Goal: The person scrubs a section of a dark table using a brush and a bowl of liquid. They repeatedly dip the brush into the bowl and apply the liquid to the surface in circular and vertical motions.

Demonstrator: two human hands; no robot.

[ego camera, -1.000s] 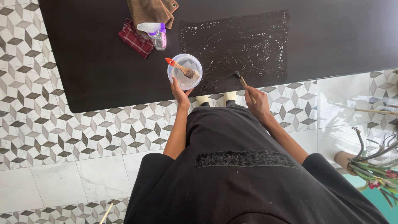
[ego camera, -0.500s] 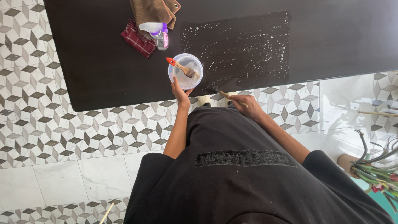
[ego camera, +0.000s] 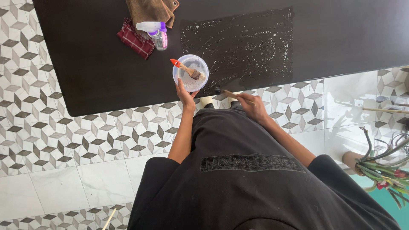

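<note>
Two hands in view. Left hand (ego camera: 185,94) grips the near rim of one clear round tub (ego camera: 190,73) standing on the dark tabletop (ego camera: 93,64). One flat brush (ego camera: 187,70) with an orange-tipped handle lies across the tub. Right hand (ego camera: 253,106) is closed on one thin brush (ego camera: 230,94), its bristles at the tabletop's near edge, beside one wet foamy patch (ego camera: 243,47). Far side: one spray bottle (ego camera: 154,31), two cloths, one brown (ego camera: 149,10), one red checked (ego camera: 134,38)
</note>
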